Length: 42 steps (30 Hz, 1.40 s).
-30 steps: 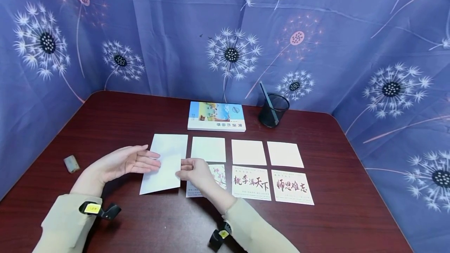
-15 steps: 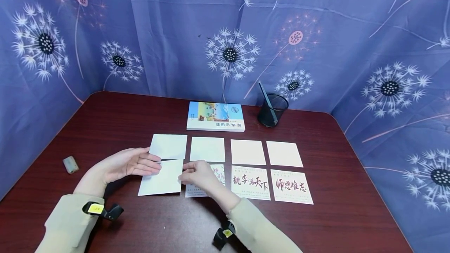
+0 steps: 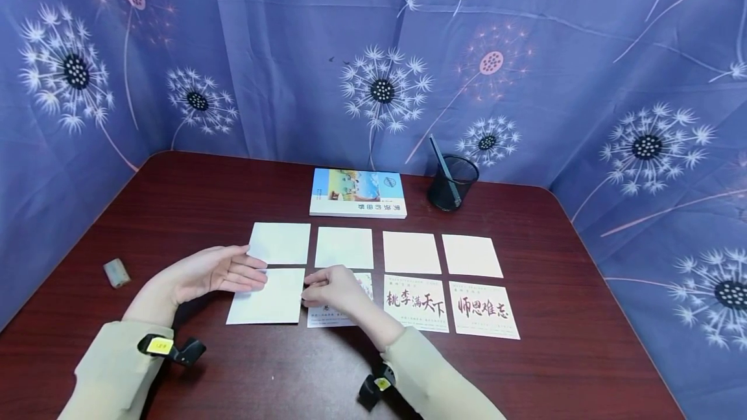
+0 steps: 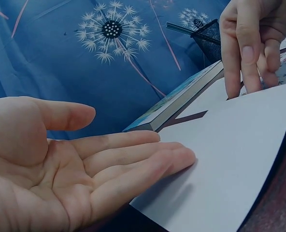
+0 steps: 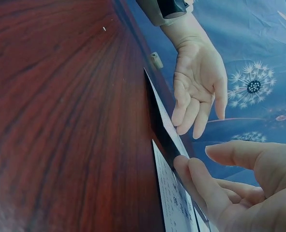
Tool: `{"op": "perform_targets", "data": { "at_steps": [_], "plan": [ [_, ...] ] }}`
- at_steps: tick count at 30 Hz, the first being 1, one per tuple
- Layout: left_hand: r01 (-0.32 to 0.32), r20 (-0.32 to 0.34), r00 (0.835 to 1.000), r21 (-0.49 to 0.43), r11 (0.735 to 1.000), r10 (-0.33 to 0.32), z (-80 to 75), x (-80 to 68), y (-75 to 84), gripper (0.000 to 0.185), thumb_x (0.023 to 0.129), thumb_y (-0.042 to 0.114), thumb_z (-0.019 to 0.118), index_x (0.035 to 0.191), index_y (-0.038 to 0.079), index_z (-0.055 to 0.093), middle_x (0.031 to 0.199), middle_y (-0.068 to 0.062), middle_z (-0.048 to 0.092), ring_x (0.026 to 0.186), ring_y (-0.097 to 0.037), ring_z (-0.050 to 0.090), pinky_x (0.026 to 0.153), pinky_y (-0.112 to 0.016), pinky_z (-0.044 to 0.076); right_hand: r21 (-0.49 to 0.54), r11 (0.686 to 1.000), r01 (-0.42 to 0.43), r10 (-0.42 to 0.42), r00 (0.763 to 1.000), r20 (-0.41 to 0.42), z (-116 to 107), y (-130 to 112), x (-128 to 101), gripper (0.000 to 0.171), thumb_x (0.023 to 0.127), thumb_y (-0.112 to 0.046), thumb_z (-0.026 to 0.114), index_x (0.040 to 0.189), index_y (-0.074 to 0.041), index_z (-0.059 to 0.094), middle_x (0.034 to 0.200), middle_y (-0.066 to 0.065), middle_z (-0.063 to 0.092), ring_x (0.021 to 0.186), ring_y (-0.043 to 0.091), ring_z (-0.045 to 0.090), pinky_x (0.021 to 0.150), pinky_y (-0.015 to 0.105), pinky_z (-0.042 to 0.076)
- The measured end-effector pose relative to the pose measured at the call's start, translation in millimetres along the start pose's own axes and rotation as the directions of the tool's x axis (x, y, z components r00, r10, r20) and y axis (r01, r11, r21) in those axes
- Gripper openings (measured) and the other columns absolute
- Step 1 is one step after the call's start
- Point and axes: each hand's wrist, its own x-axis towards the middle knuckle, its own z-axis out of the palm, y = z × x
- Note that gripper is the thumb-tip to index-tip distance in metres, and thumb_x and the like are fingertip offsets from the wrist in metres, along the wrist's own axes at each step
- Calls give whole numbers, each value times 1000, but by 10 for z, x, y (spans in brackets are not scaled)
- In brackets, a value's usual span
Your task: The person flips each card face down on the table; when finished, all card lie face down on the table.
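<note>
Currently both hands work 1 blank white card (image 3: 265,297) lying at the near-left end of a grid of cards on the dark wooden table (image 3: 175,199). Left hand (image 3: 204,272) lies palm up, fingers straight and relaxed, fingertips (image 4: 177,157) under or against the card's left edge; judging by the wrist view, this props that edge a little off the wood, though real contact beneath is hidden. Right hand (image 3: 332,287) has its fingers curled down at the card's right edge, fingertips (image 4: 249,79) touching it, seemingly steadying or nudging it into line; whether they pinch the edge I cannot tell. Landmark: the blank card. Just behind it lies another blank white card (image 3: 280,242), close but apart, and 3 more blanks run rightward in that far row. Right of the landmark, touching or nearly so, a printed card with blossoms (image 3: 350,306) sits partly under the right hand; beyond it 2 cards with red calligraphy (image 3: 416,303), (image 3: 483,310). The spacing reads as a deliberate 2-row layout, each blank paired with a card in front. Farther behind the landmark, a book (image 3: 358,192) lies flat, and right of that a black mesh pen holder (image 3: 454,181) with 1 dark pen. Well left of the landmark, a small eraser-like block (image 3: 117,272). Blue dandelion-print cloth (image 3: 525,50) walls the table.
</note>
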Motion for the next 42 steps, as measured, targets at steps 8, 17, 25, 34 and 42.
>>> {"op": "perform_targets", "data": {
  "at_steps": [8, 17, 25, 34, 42],
  "plan": [
    [2, -13, 1000, 30, 1000, -2, 9, 0, 1, 55, 109, 24, 28, 135, -24, 37, 113, -15, 71, 104, -23, 71, 90, -31, 57, -3, 1000, -7, 7, 1000, -11, -54, -26, -15, 32, 84, -3, 70, 113, 10, 67, 97, 22, 73, 85, 32, 74, 78, 30, 61],
    [-20, -38, 999, 25, 999, 21, 181, 135, 24, 53, 108, 24, 30, 137, -20, 38, 116, -13, 71, 105, -21, 70, 92, -31, 56, -119, 992, 35, -42, 998, -54, -317, -28, -84, 35, 84, -12, 69, 116, 3, 68, 102, 16, 74, 85, 20, 73, 79, 26, 59],
    [-8, -60, 998, 7, 1000, 8, 396, 314, -1, 53, 108, 24, 32, 138, -19, 38, 122, -19, 67, 106, -21, 69, 94, -33, 56, -161, 985, 54, -72, 992, -105, -663, 81, -160, 35, 89, -12, 67, 119, 6, 66, 107, 19, 73, 93, 19, 71, 84, 31, 58],
    [17, -35, 999, -4, 1000, -17, 521, 461, -22, 54, 107, 23, 30, 139, -20, 36, 124, -25, 64, 105, -22, 69, 94, -33, 56, -175, 984, 38, -61, 990, -128, -897, 192, -269, 34, 90, -11, 65, 119, 7, 66, 110, 20, 72, 102, 24, 69, 90, 33, 56],
    [16, -82, 996, 18, 1000, -15, 612, 459, 12, 55, 107, 25, 33, 138, -21, 36, 129, -34, 57, 106, -24, 69, 94, -32, 56, -182, 983, 35, -63, 986, -151, -961, 205, -331, 33, 90, -7, 64, 118, 10, 64, 113, 23, 70, 104, 27, 69, 87, 30, 57]
  ]
}}
